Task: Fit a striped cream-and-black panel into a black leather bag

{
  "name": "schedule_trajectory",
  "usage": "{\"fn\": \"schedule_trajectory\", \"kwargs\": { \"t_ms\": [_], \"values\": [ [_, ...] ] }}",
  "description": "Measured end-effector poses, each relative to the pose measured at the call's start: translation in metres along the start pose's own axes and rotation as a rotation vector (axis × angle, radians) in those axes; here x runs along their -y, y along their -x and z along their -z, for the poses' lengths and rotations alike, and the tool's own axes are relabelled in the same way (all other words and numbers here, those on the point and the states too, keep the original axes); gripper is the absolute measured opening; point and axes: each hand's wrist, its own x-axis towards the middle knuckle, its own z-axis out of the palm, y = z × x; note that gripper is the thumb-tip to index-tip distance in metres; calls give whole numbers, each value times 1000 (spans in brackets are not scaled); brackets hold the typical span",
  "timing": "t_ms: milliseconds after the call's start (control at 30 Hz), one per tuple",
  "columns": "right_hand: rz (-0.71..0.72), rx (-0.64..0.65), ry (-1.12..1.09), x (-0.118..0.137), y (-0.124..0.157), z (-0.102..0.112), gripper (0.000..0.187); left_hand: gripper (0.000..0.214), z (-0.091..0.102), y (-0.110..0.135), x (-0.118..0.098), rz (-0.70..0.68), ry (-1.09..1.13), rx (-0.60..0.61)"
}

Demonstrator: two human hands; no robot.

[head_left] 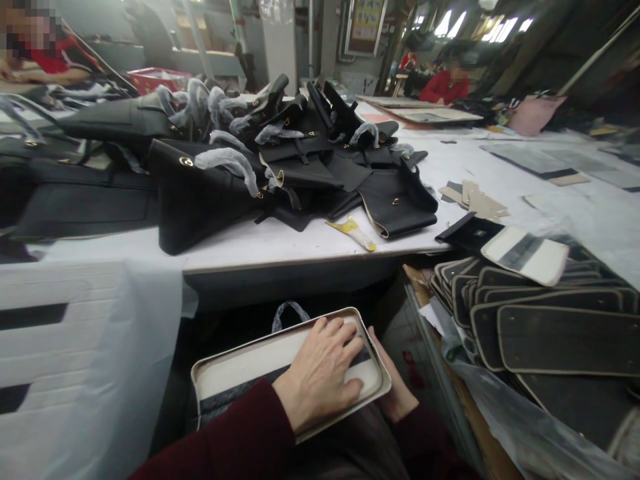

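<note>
Press evenly with left hand (325,370), fingers slightly spread on the white panel (245,373), gripping nothing. Brace the bag (273,341), tilted below the counter (280,245), with right hand (393,383) against its end; right grip mostly hidden, impossible to tell.

My left hand (323,377) is lying palm down, its back facing up, fingers (334,325) bending slightly and spreading apart, thumb (353,389) pointing right. My left sleeve (240,433) is slanting up from the lower left. My right hand (393,387) is reaching up beside it, fingers mostly hiding from view, wrist (407,408) running down into my right sleeve (427,437).
</note>
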Motion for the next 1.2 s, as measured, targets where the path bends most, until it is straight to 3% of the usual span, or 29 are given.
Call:
{"fn": "schedule_trajectory", "kwargs": {
  "t_ms": [67, 133, 367, 600, 767, 1033, 1200],
  "values": [
    [-128, 54, -178, -1, 7, 7, 71, 35, 0, -1, -1, 0, 6, -15],
    [-171, 61, -261, -1, 16, 15, 63, 33, 0, 0, -2, -11, -7, -19],
    [21, -101, 237, -4, 31, 25, 51, 18, 2, -1, -1, -117, -105, 30],
    [92, -185, 373, -4, 31, 17, 46, 22, -3, 1, 2, -165, -125, 29],
    [102, -224, 426, 0, 30, 12, 47, 16, 6, -10, 10, -178, -64, 79],
    [93, -176, 536, 11, 28, 7, 46, 46, 12, -39, 16, -222, -85, 61],
    [115, -164, 586, 10, 29, 6, 46, 24, 16, -50, 24, -278, -48, 114]
  ]
}}
